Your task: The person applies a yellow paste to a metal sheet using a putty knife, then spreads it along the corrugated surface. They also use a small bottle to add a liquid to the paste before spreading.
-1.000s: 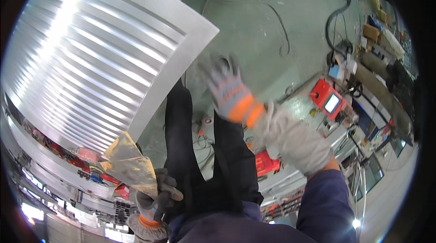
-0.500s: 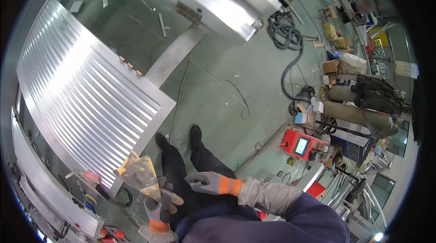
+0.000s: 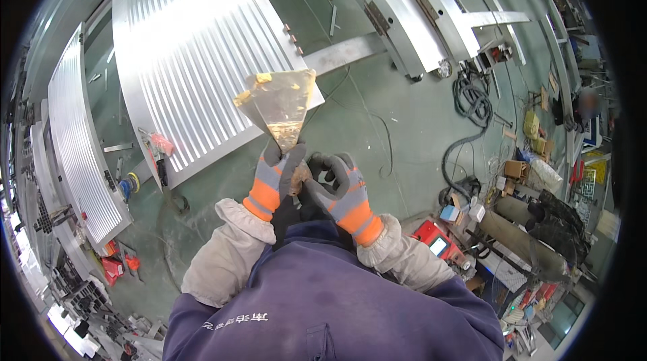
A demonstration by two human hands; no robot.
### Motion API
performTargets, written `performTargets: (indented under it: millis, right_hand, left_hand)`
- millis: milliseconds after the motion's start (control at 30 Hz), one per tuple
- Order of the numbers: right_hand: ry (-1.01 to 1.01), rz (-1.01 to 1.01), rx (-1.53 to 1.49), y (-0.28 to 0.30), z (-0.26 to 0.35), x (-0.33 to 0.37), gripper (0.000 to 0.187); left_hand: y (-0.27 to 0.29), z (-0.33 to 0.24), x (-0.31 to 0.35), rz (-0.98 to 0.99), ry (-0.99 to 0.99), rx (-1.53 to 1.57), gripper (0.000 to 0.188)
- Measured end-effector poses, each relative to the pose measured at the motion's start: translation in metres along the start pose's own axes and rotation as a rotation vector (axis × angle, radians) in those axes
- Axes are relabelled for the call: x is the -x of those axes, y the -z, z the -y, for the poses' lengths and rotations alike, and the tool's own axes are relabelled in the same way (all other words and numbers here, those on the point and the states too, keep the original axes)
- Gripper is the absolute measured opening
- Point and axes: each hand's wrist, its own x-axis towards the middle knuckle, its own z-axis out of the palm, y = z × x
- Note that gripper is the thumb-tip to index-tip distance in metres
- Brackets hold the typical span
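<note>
Two overlapping putty knives (image 3: pixel 283 101), with wide, smeared blades and yellowish filler along their edges, point away from me in front of my body. My left hand (image 3: pixel 275 175), in a grey and orange glove, is closed around them just below the blades. A brown handle (image 3: pixel 300 177) shows between my hands. My right hand (image 3: pixel 340 192), gloved alike, has its fingers curled in against that handle; its exact grip is partly hidden. Beyond the blades is a large ribbed metal panel (image 3: pixel 195 78) with a plain flat border.
A second ribbed panel (image 3: pixel 84 138) stands at the far left. A sander with a yellow and blue disc (image 3: pixel 128 186) is near the panel's corner. At the right are a red machine with a screen (image 3: pixel 438 243), a coiled dark hose (image 3: pixel 472 101) and cardboard boxes (image 3: pixel 515 170). Long metal beams (image 3: pixel 404 17) lie ahead.
My left hand has raised the putty knives from low left to the middle before me. The right hand has come over to the handle, its fingers now curled. My view has shifted left.
</note>
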Motion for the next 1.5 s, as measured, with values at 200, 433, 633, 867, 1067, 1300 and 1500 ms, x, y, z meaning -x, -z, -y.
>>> performTargets:
  millis: [200,433,633,867,1067,1300,1500]
  right_hand:
    - [-0.309,0.212,-0.594,-0.047,-0.002,0.012,0.040]
    - [-0.276,0.394,-0.795,-0.140,0.024,0.017,0.043]
    - [-0.191,0.464,-0.792,-0.170,0.073,0.015,0.023]
    - [-0.378,0.572,-0.869,-0.247,0.055,-0.018,0.033]
    - [-0.471,0.792,-0.842,-0.331,0.077,-0.032,0.035]
    - [-0.479,0.750,-0.849,-0.454,0.161,-0.045,0.035]
    - [0.004,0.619,-0.699,-0.548,0.288,-0.146,0.022]
  left_hand:
    - [0.026,0.038,0.012,-0.029,-0.216,-0.086,0.030]
    - [0.120,0.100,0.050,-0.248,-0.183,-0.100,0.041]
    - [0.263,0.116,0.112,-0.388,-0.090,0.059,0.026]
    - [0.463,0.274,0.366,-1.212,0.493,0.145,0.040]
    - [0.416,0.346,0.548,-1.535,0.600,0.368,0.036]
    - [0.395,0.414,0.556,-1.194,0.803,0.549,0.027]
    - [0.473,0.461,0.585,-1.120,0.713,0.532,0.024]
